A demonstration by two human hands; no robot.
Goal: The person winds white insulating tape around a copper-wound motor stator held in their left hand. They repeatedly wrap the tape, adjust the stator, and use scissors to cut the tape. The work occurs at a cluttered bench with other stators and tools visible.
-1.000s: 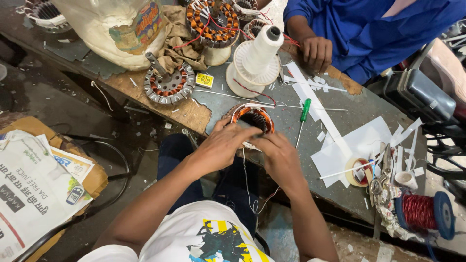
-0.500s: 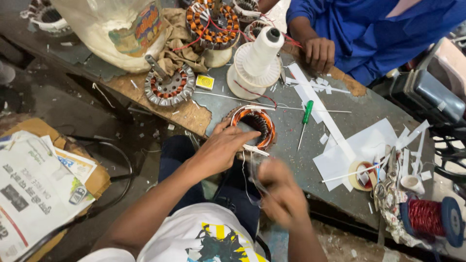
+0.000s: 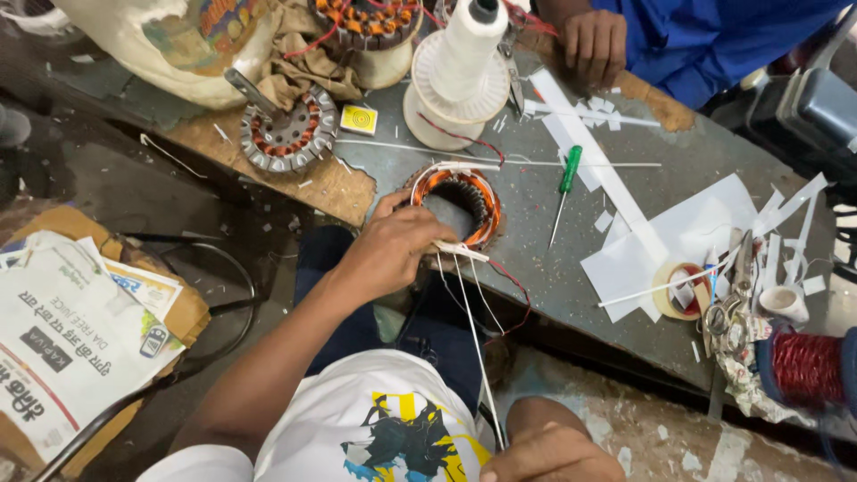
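L hand [image 3: 393, 245] pinches white thread ends at 7 o'clock rim of copper-wound stator [image 3: 457, 205] on bench [image 3: 536, 277], frame center. R hand [image 3: 549, 455] at 6 o'clock, fist closed on taut white thread [image 3: 473, 344]. Green screwdriver [image 3: 564, 186] at 2 o'clock of stator.

Right hand [image 3: 549, 457] — cut off by the lower edge, fingers out of view, grip on the white string [image 3: 470, 330] not determinable. Left hand [image 3: 393, 250] covers the near rim of the copper-wound stator [image 3: 457, 203]. Co-worker's hand [image 3: 594, 45] and red wire spool [image 3: 808, 366] — both partly cropped by the frame edges.
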